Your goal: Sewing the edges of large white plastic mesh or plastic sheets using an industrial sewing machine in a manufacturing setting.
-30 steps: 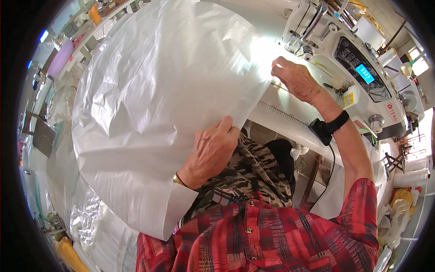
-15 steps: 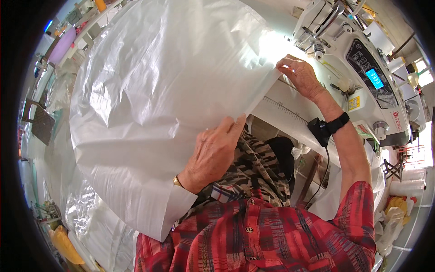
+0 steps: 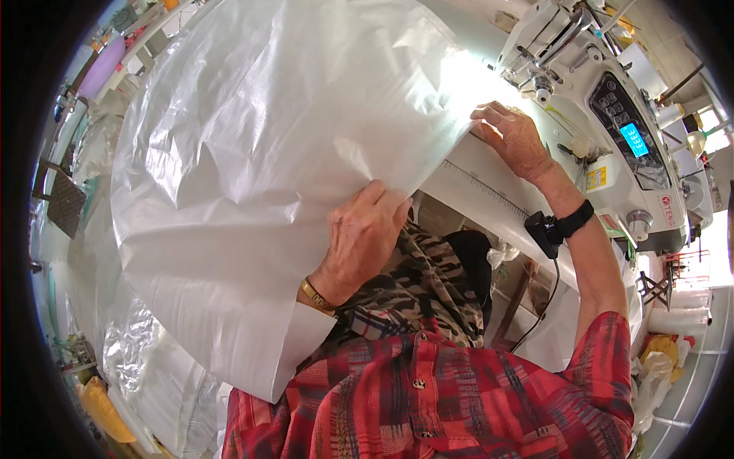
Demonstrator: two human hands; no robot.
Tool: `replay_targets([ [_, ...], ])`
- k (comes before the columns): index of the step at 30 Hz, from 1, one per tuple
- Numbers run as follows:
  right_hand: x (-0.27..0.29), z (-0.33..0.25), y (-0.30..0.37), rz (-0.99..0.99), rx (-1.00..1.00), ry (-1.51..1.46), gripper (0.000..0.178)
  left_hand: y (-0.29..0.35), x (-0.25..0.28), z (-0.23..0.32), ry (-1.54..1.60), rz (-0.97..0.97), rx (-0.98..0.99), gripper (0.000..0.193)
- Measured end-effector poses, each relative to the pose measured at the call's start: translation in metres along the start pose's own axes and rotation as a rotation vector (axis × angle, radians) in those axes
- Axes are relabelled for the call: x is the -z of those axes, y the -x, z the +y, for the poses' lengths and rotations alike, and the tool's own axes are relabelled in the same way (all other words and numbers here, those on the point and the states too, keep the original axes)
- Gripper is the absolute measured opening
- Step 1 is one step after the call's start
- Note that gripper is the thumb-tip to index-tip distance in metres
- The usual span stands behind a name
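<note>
A large, shiny white plastic sheet [image 3: 229, 168] spreads over the left and middle of the view, creased in places. My left hand [image 3: 359, 241] is closed on its near right edge, fingertips curled over the material. Farther along the same edge, my right hand [image 3: 516, 141] pinches the sheet between thumb and fingers, close to the sewing machine. The white sewing machine [image 3: 612, 130] stands at the right, its head above the sheet's far corner. Bright lamp glare hides the needle and presser foot area.
A ruler scale [image 3: 485, 187] runs along the machine table's near edge. A black device [image 3: 544, 233] with a cable is strapped to my right wrist. More clear plastic [image 3: 141, 359] lies at the left. Yellow and white bags [image 3: 661, 363] sit at the lower right.
My left hand has shifted slightly away from me, its fingers more curled, bunching the sheet's edge. My right hand stays almost in place, still pinching the edge.
</note>
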State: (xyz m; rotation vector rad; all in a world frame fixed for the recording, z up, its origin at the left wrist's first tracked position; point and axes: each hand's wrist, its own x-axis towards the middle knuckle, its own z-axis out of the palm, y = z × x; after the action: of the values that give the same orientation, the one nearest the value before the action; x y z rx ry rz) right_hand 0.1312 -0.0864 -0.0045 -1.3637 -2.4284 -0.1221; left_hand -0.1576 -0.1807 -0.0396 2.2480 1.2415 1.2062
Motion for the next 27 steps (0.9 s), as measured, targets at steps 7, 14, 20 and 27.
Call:
replay_targets([
  [7,0.004,0.003,-0.008,-0.030,0.122,0.138,0.008,-0.008,0.003,0.001,-0.030,0.001,-0.034,0.005],
  [14,0.008,0.005,-0.020,-0.101,0.155,0.091,0.005,-0.007,0.021,0.004,-0.160,-0.070,-0.160,0.023],
  [20,0.006,0.005,-0.024,-0.145,0.131,0.139,0.009,-0.008,0.019,0.003,-0.199,-0.185,-0.092,0.030],
  [27,-0.002,-0.007,-0.013,-0.090,-0.123,0.103,0.020,-0.018,-0.028,0.022,0.272,-0.424,-0.152,0.022],
])
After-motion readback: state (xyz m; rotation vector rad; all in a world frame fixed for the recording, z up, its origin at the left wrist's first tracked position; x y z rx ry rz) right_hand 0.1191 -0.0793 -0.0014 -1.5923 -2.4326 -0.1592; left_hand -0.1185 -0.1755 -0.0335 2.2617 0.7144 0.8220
